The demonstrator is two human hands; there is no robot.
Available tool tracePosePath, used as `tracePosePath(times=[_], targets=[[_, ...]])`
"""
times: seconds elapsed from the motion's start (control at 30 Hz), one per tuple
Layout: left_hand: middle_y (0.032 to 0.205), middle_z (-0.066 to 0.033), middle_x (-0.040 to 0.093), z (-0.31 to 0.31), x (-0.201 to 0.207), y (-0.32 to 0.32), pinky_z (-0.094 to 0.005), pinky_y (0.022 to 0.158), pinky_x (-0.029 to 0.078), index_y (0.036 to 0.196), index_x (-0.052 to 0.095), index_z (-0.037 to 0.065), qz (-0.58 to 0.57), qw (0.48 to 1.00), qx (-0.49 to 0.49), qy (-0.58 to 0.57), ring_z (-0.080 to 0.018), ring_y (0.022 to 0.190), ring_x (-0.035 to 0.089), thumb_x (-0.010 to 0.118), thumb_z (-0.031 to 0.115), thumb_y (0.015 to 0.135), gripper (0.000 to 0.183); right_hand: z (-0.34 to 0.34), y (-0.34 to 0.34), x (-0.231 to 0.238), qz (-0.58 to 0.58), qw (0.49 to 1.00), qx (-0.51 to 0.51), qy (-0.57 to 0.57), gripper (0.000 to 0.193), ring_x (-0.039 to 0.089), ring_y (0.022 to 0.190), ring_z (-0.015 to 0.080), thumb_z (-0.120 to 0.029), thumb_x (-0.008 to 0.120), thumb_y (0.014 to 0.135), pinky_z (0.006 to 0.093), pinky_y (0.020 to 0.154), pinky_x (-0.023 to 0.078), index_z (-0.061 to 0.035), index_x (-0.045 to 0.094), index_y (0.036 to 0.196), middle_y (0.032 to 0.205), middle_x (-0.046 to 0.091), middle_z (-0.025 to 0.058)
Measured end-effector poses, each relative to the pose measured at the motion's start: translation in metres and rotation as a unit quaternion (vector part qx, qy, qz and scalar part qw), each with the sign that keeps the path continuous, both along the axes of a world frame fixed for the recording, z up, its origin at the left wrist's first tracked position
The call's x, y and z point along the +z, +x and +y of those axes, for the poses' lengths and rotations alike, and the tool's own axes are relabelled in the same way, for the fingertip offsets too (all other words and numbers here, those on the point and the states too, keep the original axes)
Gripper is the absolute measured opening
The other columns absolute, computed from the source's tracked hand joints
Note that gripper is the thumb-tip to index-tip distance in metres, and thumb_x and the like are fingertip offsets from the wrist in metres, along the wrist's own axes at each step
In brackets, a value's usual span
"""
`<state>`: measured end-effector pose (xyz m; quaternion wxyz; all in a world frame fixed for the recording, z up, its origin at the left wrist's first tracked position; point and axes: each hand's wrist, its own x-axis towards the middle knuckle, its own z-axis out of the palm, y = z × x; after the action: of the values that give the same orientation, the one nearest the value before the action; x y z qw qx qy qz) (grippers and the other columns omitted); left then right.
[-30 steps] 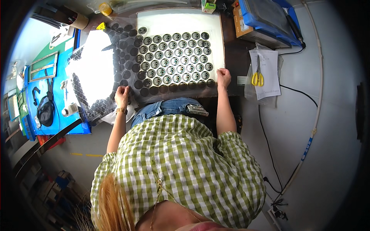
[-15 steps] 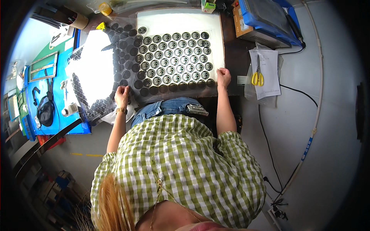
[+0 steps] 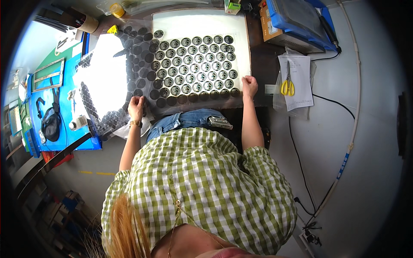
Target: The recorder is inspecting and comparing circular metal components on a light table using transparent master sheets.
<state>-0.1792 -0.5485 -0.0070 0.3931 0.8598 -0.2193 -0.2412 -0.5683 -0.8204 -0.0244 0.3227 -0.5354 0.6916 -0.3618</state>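
A clear film sheet [image 3: 196,69] printed with rows of black round designs lies over a lit white panel [image 3: 198,21]. Its left part reaches past the panel, over the dark table. My left hand [image 3: 136,107] pinches the film's near left corner, fingertips pressed together. On the opposite side, my right hand [image 3: 249,87] has thumb and fingers closed on the sheet's near right edge, beside the panel's border. The film looks flat between both hands. One separate round print [image 3: 158,34] shows above the top row, at its left end.
Yellow-handled scissors [image 3: 288,87] rest on a white paper [image 3: 301,77] at the right. Behind them stands a box-shaped device [image 3: 279,36] with a blue-framed screen or tray. Left of the film is more patterned film [image 3: 109,118] under bright glare. A yellow tape roll [image 3: 117,10] sits far left.
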Motion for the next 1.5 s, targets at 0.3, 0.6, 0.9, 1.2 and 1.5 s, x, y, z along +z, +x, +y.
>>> tracePosePath(times=[0.3,0.6,0.9,1.2,1.5], targets=[[0.058,0.0015,0.053,-0.001,0.001,-0.001,-0.0199,0.048,0.039,0.073,0.057,0.005,-0.008,1.000,0.001,0.006,-0.0052,0.050,0.047,0.062,0.026,0.077,0.022,-0.002,-0.003,-0.007,-0.002,1.000,-0.003,-0.004,0.019,0.059,0.063,0.0180,-0.014,0.066,0.065,0.0291,0.061,0.046,-0.0035,0.060,0.079,0.070,0.062,0.0067],[0.057,0.0019,0.053,-0.001,0.001,-0.001,-0.0199,0.048,0.038,0.072,0.057,0.006,-0.013,1.000,0.004,0.012,-0.0050,0.050,0.046,0.062,0.025,0.077,0.021,-0.001,-0.002,-0.006,-0.006,1.000,-0.001,-0.009,0.019,0.059,0.063,0.0177,-0.014,0.067,0.065,0.0291,0.061,0.046,-0.0033,0.060,0.079,0.070,0.062,0.0065],[0.057,0.0022,0.053,-0.001,-0.003,0.000,-0.0192,0.048,0.039,0.072,0.056,0.006,-0.020,1.000,0.000,0.012,-0.0045,0.050,0.047,0.062,0.024,0.078,0.020,-0.002,-0.005,-0.006,-0.017,1.000,-0.003,-0.011,0.020,0.059,0.063,0.0170,-0.014,0.068,0.066,0.0286,0.061,0.046,-0.0027,0.060,0.079,0.070,0.062,0.0067],[0.058,0.0021,0.053,0.003,-0.009,0.002,-0.0196,0.048,0.039,0.072,0.056,0.006,-0.036,0.999,0.004,0.012,-0.0046,0.051,0.047,0.062,0.025,0.078,0.021,-0.002,-0.004,-0.007,-0.019,1.000,0.005,-0.011,0.020,0.058,0.062,0.0168,-0.015,0.068,0.066,0.0284,0.059,0.046,-0.0026,0.060,0.079,0.069,0.061,0.0066],[0.057,0.0022,0.053,0.000,-0.003,-0.001,-0.0201,0.048,0.039,0.072,0.057,0.006,-0.037,0.999,-0.002,0.016,-0.0049,0.050,0.047,0.063,0.025,0.077,0.020,-0.004,-0.006,-0.010,-0.014,1.000,0.003,-0.008,0.020,0.059,0.062,0.0168,-0.015,0.068,0.065,0.0284,0.059,0.046,-0.0024,0.060,0.078,0.069,0.061,0.0067]])
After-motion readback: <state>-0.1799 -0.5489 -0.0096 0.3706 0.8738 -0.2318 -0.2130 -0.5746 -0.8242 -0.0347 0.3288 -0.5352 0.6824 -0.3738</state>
